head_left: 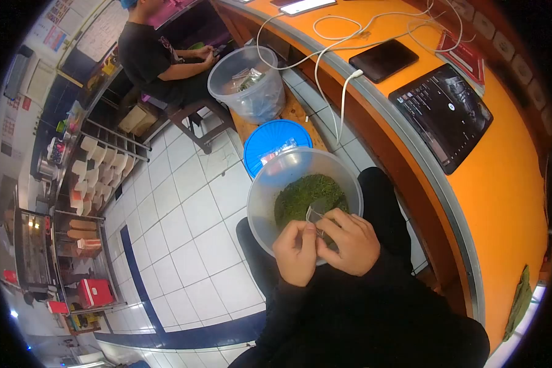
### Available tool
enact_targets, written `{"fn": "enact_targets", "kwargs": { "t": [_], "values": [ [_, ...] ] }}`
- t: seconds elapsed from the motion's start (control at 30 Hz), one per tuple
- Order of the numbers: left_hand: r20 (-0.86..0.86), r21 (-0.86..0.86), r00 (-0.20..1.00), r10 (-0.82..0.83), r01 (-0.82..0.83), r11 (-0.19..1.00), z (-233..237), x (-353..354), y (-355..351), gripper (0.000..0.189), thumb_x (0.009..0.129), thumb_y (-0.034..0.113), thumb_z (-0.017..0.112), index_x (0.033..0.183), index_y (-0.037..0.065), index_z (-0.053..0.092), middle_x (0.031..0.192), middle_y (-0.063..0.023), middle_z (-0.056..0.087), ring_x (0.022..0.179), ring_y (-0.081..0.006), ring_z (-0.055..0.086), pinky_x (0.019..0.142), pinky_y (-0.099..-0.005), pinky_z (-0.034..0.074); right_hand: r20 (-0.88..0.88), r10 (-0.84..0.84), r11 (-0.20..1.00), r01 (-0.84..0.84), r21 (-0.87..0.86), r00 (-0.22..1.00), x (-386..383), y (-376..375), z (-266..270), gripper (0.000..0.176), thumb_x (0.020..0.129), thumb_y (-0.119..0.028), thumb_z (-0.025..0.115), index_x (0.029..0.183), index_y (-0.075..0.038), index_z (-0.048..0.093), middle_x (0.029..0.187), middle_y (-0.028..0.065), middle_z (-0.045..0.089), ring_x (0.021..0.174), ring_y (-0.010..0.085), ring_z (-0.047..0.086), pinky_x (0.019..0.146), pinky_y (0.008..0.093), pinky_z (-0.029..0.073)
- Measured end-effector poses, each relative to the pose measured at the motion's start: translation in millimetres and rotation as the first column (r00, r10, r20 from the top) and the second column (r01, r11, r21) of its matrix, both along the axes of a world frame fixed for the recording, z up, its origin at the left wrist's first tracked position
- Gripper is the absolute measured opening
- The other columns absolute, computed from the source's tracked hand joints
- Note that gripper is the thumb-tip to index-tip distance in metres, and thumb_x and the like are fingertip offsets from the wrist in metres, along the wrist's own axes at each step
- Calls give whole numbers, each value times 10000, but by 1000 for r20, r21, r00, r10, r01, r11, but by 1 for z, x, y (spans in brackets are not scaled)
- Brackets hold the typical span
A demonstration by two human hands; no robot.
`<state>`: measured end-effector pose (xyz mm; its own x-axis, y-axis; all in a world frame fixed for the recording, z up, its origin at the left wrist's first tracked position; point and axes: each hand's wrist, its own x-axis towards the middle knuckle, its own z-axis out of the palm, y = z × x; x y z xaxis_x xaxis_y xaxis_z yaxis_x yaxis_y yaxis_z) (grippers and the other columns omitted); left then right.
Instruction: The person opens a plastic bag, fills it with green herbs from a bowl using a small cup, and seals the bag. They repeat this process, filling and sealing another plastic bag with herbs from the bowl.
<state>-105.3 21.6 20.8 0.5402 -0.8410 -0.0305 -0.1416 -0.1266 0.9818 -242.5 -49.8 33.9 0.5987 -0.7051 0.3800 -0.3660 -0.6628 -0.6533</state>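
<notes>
White floor tiles (184, 227) crossed by a dark blue stripe fill the lower left of the frame, and an orange counter (503, 184) curves down the right side. Lower centre: the person's left hand (295, 251) and right hand (349, 242), in black sleeves, meet side by side over the near rim of a clear plastic bowl (260, 196). The fingers of both hands are curled in, with fingertips pinched on a small clear bag (314, 214) held between them just above the bowl's contents; how much the bag holds cannot be told. The bowl rests on the person's lap at mid-frame and carries a heap of green dried leaf (306, 193) on its far side. Just beyond the bowl, touching its far rim in the picture, lies a blue lid (270, 138) on a wooden bench (297, 113). Farther along the bench stands a clear tub (251, 92) with packets (245, 78) inside. On the counter, upper right, lie a tablet (444, 113), a smaller dark device (383, 60) and white cables (343, 46). Upper left: a seated co-worker (150, 58) in a black shirt, hands near the tub. Metal shelving (98, 159) lines the left edge.
</notes>
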Motion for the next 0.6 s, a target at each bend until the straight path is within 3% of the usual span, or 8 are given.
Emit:
{"fn": "enact_targets", "kwargs": {
  "t": [0.13,0.2,0.23,0.3,0.37,0.47,0.57,0.6],
  "values": [
    [245,-107,969,21,5,994,16,12,3,123,905,119,758,928,14,698,1014,-132,619,943,-262,619,847,-357,501,-23,124,991,-123,54,992,-11,-14,5,164,919,-155,698,1038,-44,681,990,117,628,883,318,699,767,436,543],
    [406,-284,910,-84,213,935,28,25,2,191,838,172,810,923,39,704,1175,-138,544,1094,-285,550,950,-403,461,33,301,872,-289,395,953,-19,-22,23,140,941,-144,669,1009,-21,667,972,132,616,875,322,689,768,439,529],
    [401,-278,913,-78,202,939,30,34,1,191,838,172,810,923,39,704,1175,-138,544,1094,-285,550,950,-403,461,30,310,866,-296,403,950,-21,-26,25,140,941,-144,669,1009,-21,667,972,132,616,875,322,689,768,439,529],
    [449,-150,804,-390,498,854,33,53,1,242,803,212,823,927,43,703,1229,-131,519,1132,-299,518,994,-430,426,183,409,790,-447,419,894,-24,-30,27,131,961,-124,650,1004,-1,653,959,136,600,858,314,667,768,430,513],
    [408,-121,787,-463,549,827,37,62,0,224,801,216,796,886,50,672,1205,-132,530,1110,-297,523,988,-412,424,226,459,742,-510,434,859,-25,-33,31,126,966,-118,653,994,5,649,953,134,594,855,303,652,767,421,505],
    [24,-280,690,-724,700,657,38,67,-5,276,815,302,712,818,56,587,1079,-119,577,1064,-275,539,936,-381,407,295,525,657,-600,456,798,-26,-36,31,118,973,-108,666,973,9,650,946,124,590,858,270,635,767,401,495],
    [-118,-367,519,-847,770,523,30,73,-10,315,824,350,697,819,54,587,987,-91,596,1008,-269,554,891,-372,397,369,548,598,-660,455,750,-28,-36,28,116,980,-109,681,953,3,667,947,102,596,871,223,625,765,377,489],
    [-84,-324,533,-842,785,529,31,73,-10,290,833,319,721,854,56,600,921,-79,610,959,-243,564,845,-358,391,419,541,579,-684,443,729,-29,-35,27,119,984,-114,688,943,-2,681,949,88,600,878,197,619,762,365,485]
  ]
}}
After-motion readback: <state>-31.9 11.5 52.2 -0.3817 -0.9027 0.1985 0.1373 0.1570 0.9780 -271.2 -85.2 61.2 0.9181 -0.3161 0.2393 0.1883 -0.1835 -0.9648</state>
